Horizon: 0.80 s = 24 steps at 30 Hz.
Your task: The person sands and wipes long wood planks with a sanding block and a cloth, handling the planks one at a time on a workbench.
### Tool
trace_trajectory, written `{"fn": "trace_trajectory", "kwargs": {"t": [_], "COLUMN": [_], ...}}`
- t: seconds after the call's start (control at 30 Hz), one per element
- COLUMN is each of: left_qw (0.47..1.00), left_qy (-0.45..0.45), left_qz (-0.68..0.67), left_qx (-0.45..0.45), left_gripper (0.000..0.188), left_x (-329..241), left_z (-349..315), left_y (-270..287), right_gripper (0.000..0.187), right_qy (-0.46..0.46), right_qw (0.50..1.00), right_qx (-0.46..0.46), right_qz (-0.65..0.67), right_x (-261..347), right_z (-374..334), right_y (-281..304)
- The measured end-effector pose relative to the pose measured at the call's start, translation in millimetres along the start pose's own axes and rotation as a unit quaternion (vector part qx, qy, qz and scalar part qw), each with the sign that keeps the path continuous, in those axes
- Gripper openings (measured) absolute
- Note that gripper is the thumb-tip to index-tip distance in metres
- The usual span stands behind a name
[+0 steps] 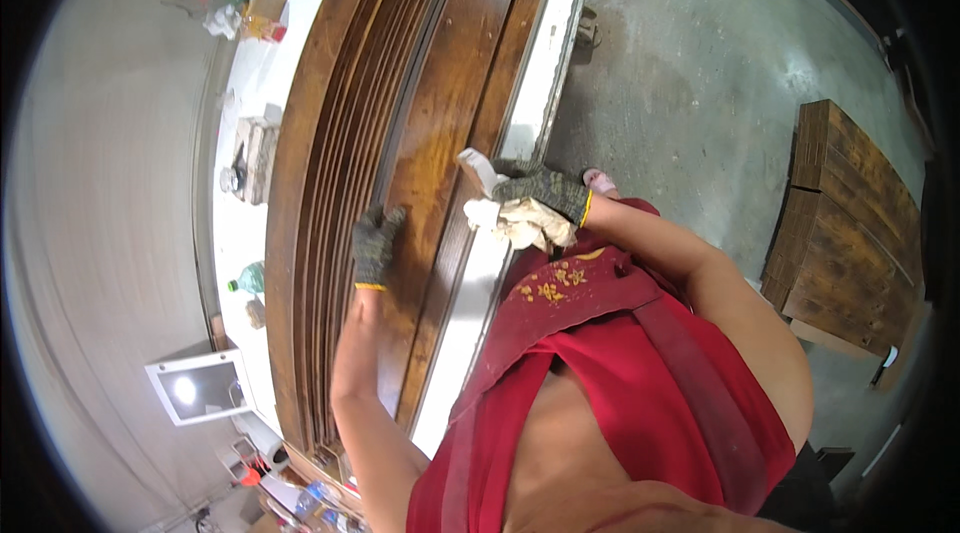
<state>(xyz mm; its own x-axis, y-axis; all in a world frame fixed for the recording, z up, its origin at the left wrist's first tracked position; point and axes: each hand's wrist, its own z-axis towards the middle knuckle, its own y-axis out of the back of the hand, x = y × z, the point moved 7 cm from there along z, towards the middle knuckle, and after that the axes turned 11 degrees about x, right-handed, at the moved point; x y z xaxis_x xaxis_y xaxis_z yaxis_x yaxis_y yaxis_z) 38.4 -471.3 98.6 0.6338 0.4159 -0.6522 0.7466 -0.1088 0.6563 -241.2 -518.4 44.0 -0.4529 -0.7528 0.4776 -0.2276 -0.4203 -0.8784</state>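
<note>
A long brown wooden plank (440, 133) lies along a white-topped bench, its stained surface shiny in places. My left hand (375, 248), in a dark knitted glove with a yellow cuff, is at the plank's left edge, fingers curled over it and thumb toward its face. A matching glove covers my right hand (548, 191), which is closed around a crumpled off-white cloth (520, 223) above the bench's right edge. A pale flat strip (478, 169) sticks out beyond those fingers; its kind is unclear.
Several narrow boards (345, 153) stand packed left of the plank. Farther left are a grey metal block (258, 158), a green-capped bottle (248, 278) and a white-framed screen (203, 388). Stacked brown boards (850, 233) rest on the right over the grey floor (690, 83).
</note>
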Motion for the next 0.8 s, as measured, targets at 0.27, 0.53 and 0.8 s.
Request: {"fn": "trace_trajectory", "kwargs": {"t": [0.27,0.53,0.8], "left_qw": [0.988,0.99,0.948], "left_qy": [-0.023,-0.014,0.059], "left_qz": [-0.153,-0.136,-0.303], "left_qx": [0.004,0.035,0.072], "left_gripper": [0.021,0.021,0.022], "left_x": [22.3,2.2,-29.1], "left_z": [-20.7,-50.2,-77.1], "left_y": [-38.2,-54.3,-47.6], "right_gripper": [0.056,0.051,0.057], "right_qy": [-0.039,-0.111,-0.066], "right_qw": [0.975,0.986,0.914], "right_qx": [0.155,0.084,0.11], "right_qz": [0.155,-0.096,-0.385], "right_x": [8.3,-9.4,3.5], "right_z": [8.1,11.4,1.3], "right_y": [-45.5,-3.3,-30.4]}}
